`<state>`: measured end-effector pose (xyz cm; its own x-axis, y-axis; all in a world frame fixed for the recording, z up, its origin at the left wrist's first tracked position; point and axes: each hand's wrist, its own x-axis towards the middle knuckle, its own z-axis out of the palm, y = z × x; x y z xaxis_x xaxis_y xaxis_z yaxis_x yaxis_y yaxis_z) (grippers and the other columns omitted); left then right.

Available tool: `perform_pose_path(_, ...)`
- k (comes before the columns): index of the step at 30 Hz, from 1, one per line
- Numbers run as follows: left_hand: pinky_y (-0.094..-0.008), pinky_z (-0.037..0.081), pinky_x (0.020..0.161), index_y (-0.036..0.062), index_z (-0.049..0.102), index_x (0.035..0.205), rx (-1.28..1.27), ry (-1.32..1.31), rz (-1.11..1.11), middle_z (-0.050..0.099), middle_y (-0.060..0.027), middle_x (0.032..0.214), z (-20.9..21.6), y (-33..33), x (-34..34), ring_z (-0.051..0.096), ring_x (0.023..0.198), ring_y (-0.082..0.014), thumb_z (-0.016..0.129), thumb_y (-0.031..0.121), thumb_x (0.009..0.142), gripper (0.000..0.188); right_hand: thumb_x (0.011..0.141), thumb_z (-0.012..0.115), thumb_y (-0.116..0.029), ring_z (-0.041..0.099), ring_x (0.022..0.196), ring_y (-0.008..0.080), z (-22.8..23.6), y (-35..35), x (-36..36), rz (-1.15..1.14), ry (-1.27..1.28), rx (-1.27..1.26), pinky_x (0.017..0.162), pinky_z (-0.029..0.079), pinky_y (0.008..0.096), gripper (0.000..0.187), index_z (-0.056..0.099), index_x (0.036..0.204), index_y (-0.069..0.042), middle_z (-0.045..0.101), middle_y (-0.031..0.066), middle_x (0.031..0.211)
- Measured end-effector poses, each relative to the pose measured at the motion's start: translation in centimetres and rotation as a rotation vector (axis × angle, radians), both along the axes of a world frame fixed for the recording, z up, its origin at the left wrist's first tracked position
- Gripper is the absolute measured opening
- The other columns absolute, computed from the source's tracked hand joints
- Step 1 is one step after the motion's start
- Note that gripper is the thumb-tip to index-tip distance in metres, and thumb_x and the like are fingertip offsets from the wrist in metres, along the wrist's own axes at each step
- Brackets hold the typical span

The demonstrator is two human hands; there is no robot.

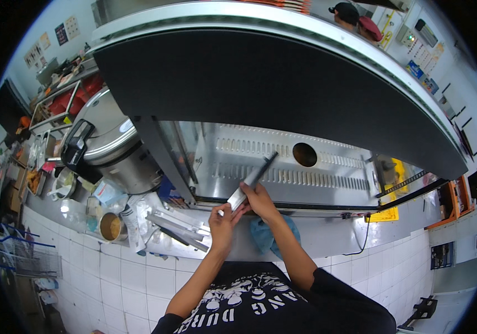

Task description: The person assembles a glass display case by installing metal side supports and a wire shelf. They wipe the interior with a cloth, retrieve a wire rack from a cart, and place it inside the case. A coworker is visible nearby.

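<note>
A long, narrow metal bar (237,199), silver along its lower part with a dark far end, slants up and to the right between my hands. My left hand (223,221) grips its lower end with the fingers closed. Further up, my right hand (259,200) closes round the same bar. Its far end reaches into the open front of a heated display cabinet (283,195), above the slotted metal floor with a round dark hole (304,155). A blue cloth (274,235) lies on the counter below my right hand, partly behind my forearm.
Several similar metal bars (178,227) lie on the counter to the left. Beyond them stand a big steel cooker (113,139) and a metal pot (112,227). A black panel (283,83) overhangs the cabinet opening. A black cord (367,236) hangs at the right. Another person (355,21) is behind the cabinet.
</note>
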<state>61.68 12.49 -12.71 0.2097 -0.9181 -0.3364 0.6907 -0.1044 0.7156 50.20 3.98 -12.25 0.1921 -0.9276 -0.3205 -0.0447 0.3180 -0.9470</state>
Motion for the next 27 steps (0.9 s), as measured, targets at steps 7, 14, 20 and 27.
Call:
perform_pose_path(7, -0.034, 0.054, 0.081, 0.0024, 0.044, 0.126, 0.039, -0.328, -0.16, 0.058, -0.0151, 0.12, 1.2, 2.7, 3.7, 0.062, 0.105, -0.0239, 0.056, 0.029, 0.096, 0.042, 0.092, 0.047, -0.024, 0.053, 0.042, 0.0152, -2.6, -10.7, 5.8, 0.041, 0.115, -0.104, 0.035, 0.039, 0.0277, 0.03, 0.048, 0.099, 0.005, 0.056, 0.0085, 0.064)
perform_pose_path(14, -0.0302, 0.052, 0.072, 0.0033, 0.054, 0.114, 0.284, -0.543, -0.275, 0.066, -0.0115, 0.103, -5.2, 11.8, 9.6, 0.066, 0.088, -0.0201, 0.055, 0.028, 0.097, 0.03, 0.09, 0.047, -0.021, 0.053, 0.043, 0.017, -3.8, -15.6, 11.2, 0.204, -0.002, -0.116, 0.035, 0.038, 0.0294, 0.028, 0.05, 0.098, 0.005, 0.053, 0.0085, 0.064)
perform_pose_path(20, -0.0307, 0.051, 0.072, 0.0046, 0.055, 0.11, 0.586, -0.508, -0.117, 0.067, -0.011, 0.102, -9.6, 19.1, 13.5, 0.066, 0.087, -0.0199, 0.056, 0.031, 0.096, 0.03, 0.087, 0.049, -0.022, 0.059, 0.05, 0.0199, -3.0, -15.8, 12.2, 0.165, -0.01, -0.164, 0.041, 0.045, 0.0318, 0.031, 0.052, 0.096, 0.008, 0.06, 0.0129, 0.07)
perform_pose_path(27, -0.031, 0.05, 0.074, 0.0054, 0.055, 0.107, 0.566, -0.523, -0.073, 0.067, -0.0099, 0.1, -8.9, 19.7, 14.0, 0.066, 0.085, -0.019, 0.056, 0.031, 0.095, 0.029, 0.089, 0.048, -0.025, 0.057, 0.047, 0.019, -3.1, -16.3, 13.3, 0.187, 0.066, -0.163, 0.04, 0.045, 0.0312, 0.033, 0.053, 0.095, 0.007, 0.058, 0.0133, 0.067)
